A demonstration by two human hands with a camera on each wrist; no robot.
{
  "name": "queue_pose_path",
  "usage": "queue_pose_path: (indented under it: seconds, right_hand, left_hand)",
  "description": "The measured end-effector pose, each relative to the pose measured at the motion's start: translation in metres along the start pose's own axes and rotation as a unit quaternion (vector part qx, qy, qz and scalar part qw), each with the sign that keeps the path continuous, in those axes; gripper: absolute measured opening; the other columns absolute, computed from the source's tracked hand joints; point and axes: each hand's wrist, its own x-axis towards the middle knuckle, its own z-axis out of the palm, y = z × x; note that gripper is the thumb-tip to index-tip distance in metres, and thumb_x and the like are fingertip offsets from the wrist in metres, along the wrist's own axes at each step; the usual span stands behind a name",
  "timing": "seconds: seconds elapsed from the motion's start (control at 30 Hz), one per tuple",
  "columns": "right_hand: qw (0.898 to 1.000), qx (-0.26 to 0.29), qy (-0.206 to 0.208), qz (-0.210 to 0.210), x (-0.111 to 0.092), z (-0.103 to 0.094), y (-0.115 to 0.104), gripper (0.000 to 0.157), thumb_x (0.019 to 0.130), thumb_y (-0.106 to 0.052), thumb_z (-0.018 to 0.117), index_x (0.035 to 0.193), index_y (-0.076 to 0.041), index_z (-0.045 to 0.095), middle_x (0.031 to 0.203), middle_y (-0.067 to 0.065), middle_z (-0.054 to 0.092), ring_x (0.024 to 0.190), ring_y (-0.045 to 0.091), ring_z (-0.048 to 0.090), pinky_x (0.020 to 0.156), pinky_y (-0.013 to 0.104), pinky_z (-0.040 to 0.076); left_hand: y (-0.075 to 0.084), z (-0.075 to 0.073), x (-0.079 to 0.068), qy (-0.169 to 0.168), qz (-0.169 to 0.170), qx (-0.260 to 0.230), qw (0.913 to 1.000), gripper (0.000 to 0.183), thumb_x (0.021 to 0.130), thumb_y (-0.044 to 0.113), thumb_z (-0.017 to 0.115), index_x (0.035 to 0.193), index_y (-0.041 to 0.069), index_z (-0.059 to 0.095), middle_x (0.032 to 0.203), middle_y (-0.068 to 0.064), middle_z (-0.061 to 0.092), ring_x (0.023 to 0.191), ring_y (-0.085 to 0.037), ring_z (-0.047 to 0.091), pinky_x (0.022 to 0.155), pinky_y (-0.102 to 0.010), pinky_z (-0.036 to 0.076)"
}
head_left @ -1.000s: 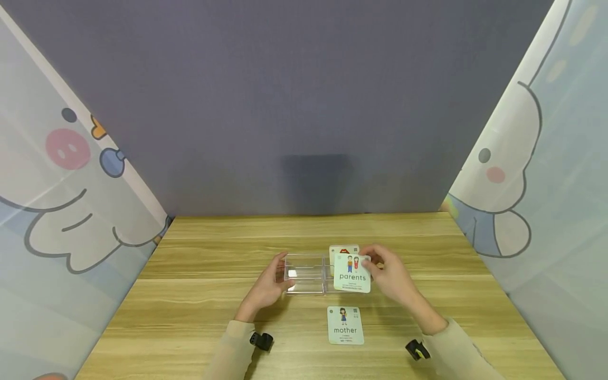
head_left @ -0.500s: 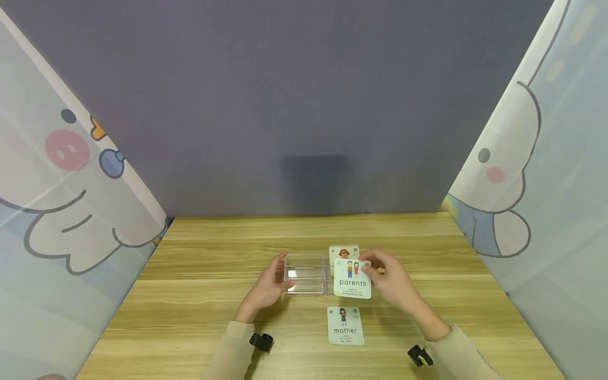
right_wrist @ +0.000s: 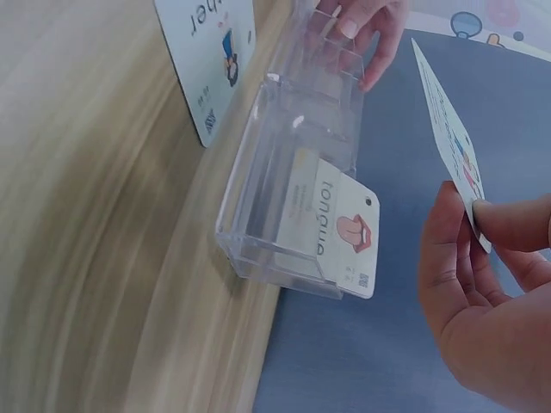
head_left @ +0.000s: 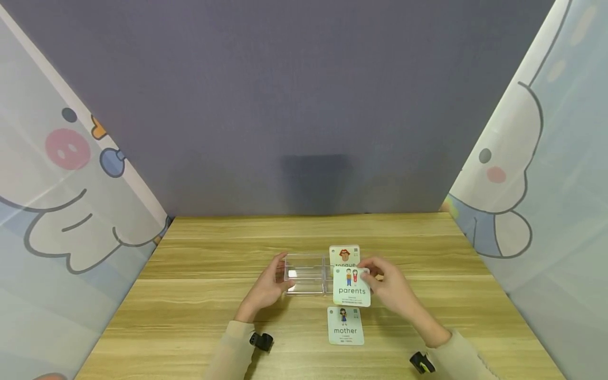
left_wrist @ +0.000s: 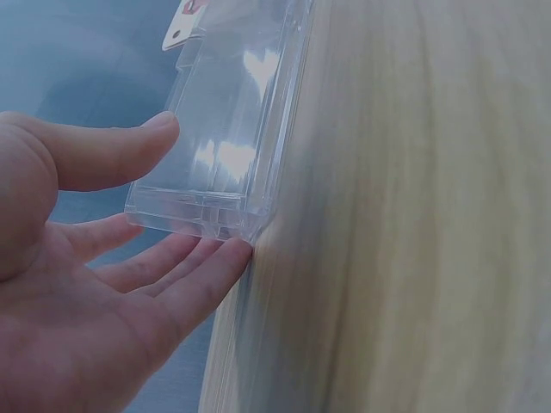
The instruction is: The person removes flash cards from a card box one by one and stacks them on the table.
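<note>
A clear plastic card holder (head_left: 305,274) with two compartments lies on the table. My left hand (head_left: 267,287) holds its left end, with the thumb (left_wrist: 129,155) on one side and fingers (left_wrist: 207,275) at the end. A "tongue" card (right_wrist: 340,224) leans in the right compartment, part of it above the rim. My right hand (head_left: 391,287) pinches a "parents" card (head_left: 351,293) by its upper right corner, between thumb and fingers. That card is raised in front of the right compartment and hides much of it in the head view. A "mother" card (head_left: 345,332) lies flat below it.
The wooden table (head_left: 199,306) ends at a dark grey backdrop (head_left: 304,105). Printed cartoon curtains (head_left: 546,158) stand on both sides. Black straps with small devices (head_left: 261,341) sit at both wrists.
My right hand has brought the "parents" card down towards me, so more of the "tongue" card shows. The left hand, the holder and the "mother" card have stayed in place.
</note>
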Motion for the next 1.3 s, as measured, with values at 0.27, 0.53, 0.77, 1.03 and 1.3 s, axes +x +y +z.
queue_pose_path:
  seconds: [0.27,0.53,0.77,1.03,1.3]
  right_hand:
    - [1.0,-0.001,0.0,0.005,-0.003,0.005,0.001,0.022,0.091,0.008,0.068,0.107,-0.006,0.069,0.096,0.005,0.065,0.08,0.019,0.061,0.06,0.027,0.056]
    - [1.0,0.008,-0.006,0.018,-0.005,0.008,0.0,0.022,0.091,0.009,0.067,0.107,-0.006,0.069,0.092,0.005,0.063,0.075,0.018,0.06,0.055,0.027,0.056]
    - [1.0,0.016,-0.012,0.021,-0.007,0.01,0.003,0.022,0.091,0.01,0.067,0.105,-0.007,0.069,0.091,0.005,0.063,0.075,0.019,0.06,0.054,0.029,0.057]
    - [1.0,0.014,-0.016,0.023,-0.009,0.013,0.005,0.024,0.089,0.01,0.068,0.106,-0.007,0.07,0.092,0.006,0.064,0.075,0.019,0.06,0.054,0.027,0.056]
    - [0.999,0.009,-0.016,0.034,-0.011,0.015,0.009,0.024,0.089,0.009,0.069,0.106,-0.008,0.07,0.091,0.004,0.063,0.075,0.017,0.059,0.054,0.027,0.055]
  left_hand:
    - [0.0,0.0,0.001,0.001,-0.005,-0.004,1.0,0.078,0.095,0.009,0.071,0.159,0.009,0.028,0.145,-0.025,0.046,0.132,-0.044,0.047,0.106,-0.057,0.046]
    - [-0.001,0.0,0.001,0.002,-0.003,-0.006,1.0,0.077,0.095,0.01,0.072,0.159,0.009,0.028,0.146,-0.026,0.045,0.132,-0.045,0.047,0.107,-0.057,0.046]
    - [0.0,0.0,0.0,0.003,-0.002,-0.002,1.0,0.078,0.095,0.009,0.072,0.159,0.008,0.028,0.145,-0.026,0.046,0.132,-0.045,0.047,0.107,-0.06,0.044]
    - [-0.001,0.001,0.0,0.002,0.004,0.0,1.0,0.077,0.095,0.007,0.071,0.159,0.007,0.027,0.144,-0.026,0.047,0.131,-0.045,0.048,0.106,-0.059,0.046]
    - [-0.001,0.0,0.0,0.0,0.001,-0.005,1.0,0.078,0.095,0.01,0.072,0.159,0.008,0.028,0.145,-0.027,0.046,0.132,-0.045,0.047,0.106,-0.059,0.045]
